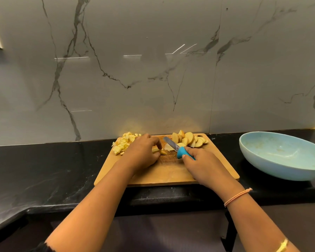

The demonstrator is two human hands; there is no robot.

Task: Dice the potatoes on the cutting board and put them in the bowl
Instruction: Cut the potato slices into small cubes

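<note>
With the left hand [142, 151] pinching potato strips [160, 152] on the cutting board [171, 173] and the right hand [198, 160] gripping the knife [173, 145] just beside those fingertips [159, 145], a slip on the slick pieces could nick a finger or scatter dice short of the bowl [280, 155]

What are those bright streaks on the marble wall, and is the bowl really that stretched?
Head view: the streaks are probably lights mirrored in the glossy marble wall; same view, the wide-angle lens likely stretches the blue bowl near the edge and bows the black counter.
</note>
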